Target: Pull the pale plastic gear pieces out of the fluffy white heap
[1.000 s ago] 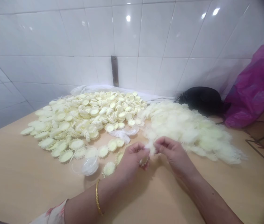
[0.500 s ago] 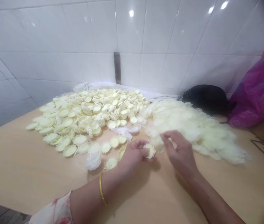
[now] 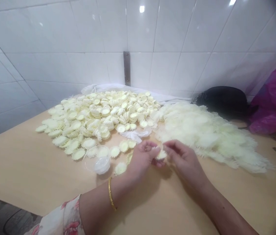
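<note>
frilled cream disc (image 3: 161,154) pinched between both hands

a tan surface (image 3: 25,153) is running back to a white tiled wall (image 3: 54,39) and carrying a heap of frilled discs (image 3: 98,114) beside a fluffy pale heap (image 3: 208,133). the left hand (image 3: 141,157), wearing a gold bangle (image 3: 110,193), and the right hand (image 3: 185,161) are meeting low over the surface, their fingers (image 3: 147,147) pressing together and pinching the disc just in front of the fluffy heap.

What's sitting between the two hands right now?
In the head view, a small pale frilled disc lies between the left hand and the right hand.
</note>
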`<state>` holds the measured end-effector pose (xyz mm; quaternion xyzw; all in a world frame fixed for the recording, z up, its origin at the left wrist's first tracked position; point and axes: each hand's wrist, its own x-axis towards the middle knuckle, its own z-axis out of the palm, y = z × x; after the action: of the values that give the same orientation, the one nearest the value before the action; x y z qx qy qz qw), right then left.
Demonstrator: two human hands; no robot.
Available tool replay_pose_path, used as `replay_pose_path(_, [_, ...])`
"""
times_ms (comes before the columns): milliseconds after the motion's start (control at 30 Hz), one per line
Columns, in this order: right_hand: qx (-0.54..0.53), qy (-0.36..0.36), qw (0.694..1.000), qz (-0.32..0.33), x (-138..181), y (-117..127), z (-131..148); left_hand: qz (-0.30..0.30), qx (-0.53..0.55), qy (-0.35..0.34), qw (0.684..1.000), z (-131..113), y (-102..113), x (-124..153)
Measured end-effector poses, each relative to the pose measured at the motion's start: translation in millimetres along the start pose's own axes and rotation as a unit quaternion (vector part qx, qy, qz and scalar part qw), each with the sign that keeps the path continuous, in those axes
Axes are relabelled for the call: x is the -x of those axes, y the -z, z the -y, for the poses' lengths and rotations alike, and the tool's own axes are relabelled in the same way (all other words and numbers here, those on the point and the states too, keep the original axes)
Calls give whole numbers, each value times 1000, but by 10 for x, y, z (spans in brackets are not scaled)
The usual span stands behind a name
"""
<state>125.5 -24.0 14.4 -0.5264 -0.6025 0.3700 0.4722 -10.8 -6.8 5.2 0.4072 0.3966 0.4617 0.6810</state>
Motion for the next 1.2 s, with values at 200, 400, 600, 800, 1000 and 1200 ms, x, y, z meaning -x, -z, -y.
replay_pose_path(200, [-14, -7, 995, 94, 16, -1, 55, 0, -28, -18, 999, 3, 18, 1])
replay_pose_path(400, [-106, -42, 982, 153, 26, -12, 42, 25, -46, -12, 999, 13, 26, -9])
replay_pose_path(600, [13, -36, 997, 64, -15, 19, -51, 36, -10, 12, 999, 13, 15, -14])
replay_pose_path(800, [30, -8, 999, 16, -13, 17, -2, 2, 13, 15, 1000, 19, 15, -14])
replay_pose_path(1000, [-67, -45, 995, 61, -22, -10, -29, 12, -36, -17, 999, -15, 3, 12])
replay_pose_path(1200, [-28, 6, 999, -16, -28, 4, -17, 10, -17, 7, 1000, 6, -9, 16])
